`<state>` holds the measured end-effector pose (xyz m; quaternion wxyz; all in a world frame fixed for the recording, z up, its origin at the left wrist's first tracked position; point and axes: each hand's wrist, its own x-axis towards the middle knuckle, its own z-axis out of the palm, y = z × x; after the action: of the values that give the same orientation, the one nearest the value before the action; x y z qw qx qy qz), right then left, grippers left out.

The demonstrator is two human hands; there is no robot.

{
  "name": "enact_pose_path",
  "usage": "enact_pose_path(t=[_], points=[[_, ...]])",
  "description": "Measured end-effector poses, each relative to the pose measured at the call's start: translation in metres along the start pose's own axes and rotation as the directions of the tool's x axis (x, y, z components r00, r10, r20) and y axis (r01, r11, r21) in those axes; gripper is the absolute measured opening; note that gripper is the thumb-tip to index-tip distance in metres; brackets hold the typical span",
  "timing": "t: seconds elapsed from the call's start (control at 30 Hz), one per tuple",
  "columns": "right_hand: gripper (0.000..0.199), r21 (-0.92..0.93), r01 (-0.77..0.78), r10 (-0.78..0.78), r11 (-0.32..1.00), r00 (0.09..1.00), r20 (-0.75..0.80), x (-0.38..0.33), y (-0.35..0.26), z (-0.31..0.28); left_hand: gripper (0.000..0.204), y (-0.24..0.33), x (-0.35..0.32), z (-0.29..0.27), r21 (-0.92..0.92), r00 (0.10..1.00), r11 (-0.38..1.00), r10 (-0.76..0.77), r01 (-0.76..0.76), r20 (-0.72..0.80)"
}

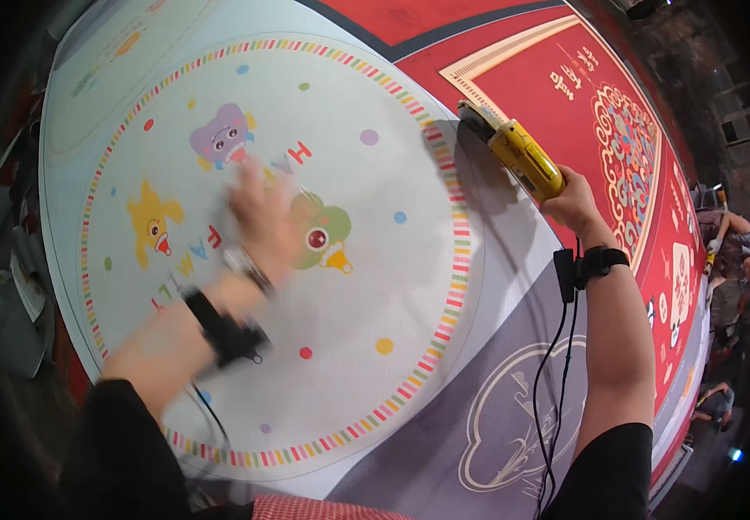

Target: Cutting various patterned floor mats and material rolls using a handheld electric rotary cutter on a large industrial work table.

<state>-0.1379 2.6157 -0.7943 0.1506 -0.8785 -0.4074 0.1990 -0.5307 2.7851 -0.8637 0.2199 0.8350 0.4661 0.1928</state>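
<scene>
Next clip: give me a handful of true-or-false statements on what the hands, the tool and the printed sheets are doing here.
1. The right hand grips a yellow power tool. True.
2. The tool sits in the middle of the round printed mat. False: it is at the mat's striped right edge.
3. The left hand rests on the round mat. True, though it is blurred.
4. The left hand holds scissors. False: it holds nothing visible.
5. A red patterned sheet lies beyond the tool. True.
</scene>
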Motion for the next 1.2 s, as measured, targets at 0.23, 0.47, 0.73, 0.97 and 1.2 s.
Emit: enact_pose_path(t=[0.23,0.47,0.73,0.97,1.2], points=[[0.064,-0.015,-0.005,0.005,1.0,1.0,-0.001,0.04,-0.055,0.021,0.061,-0.146,0.117,-0.058,0.705,0.971,0.697,-0.233,0.133,0.047],[0.065,0.014,-0.012,0.012,1.0,1.0,-0.004,0.081,-0.095,0.036,0.064,-0.145,0.117,-0.059,0.691,0.978,0.712,-0.207,0.124,0.037],[0.065,0.059,-0.021,0.021,0.998,1.0,0.0,0.131,-0.152,0.055,0.067,-0.132,0.124,-0.068,0.681,0.97,0.72,-0.235,0.135,0.056],[0.064,0.05,-0.018,0.02,0.999,0.999,-0.033,0.169,-0.214,0.075,0.069,-0.129,0.127,-0.078,0.645,0.949,0.749,-0.294,0.152,0.118],[0.044,0.072,0.148,-0.143,0.986,0.987,-0.072,0.205,-0.273,0.09,0.07,-0.14,0.128,-0.08,0.583,0.955,0.804,-0.255,0.121,0.153]])
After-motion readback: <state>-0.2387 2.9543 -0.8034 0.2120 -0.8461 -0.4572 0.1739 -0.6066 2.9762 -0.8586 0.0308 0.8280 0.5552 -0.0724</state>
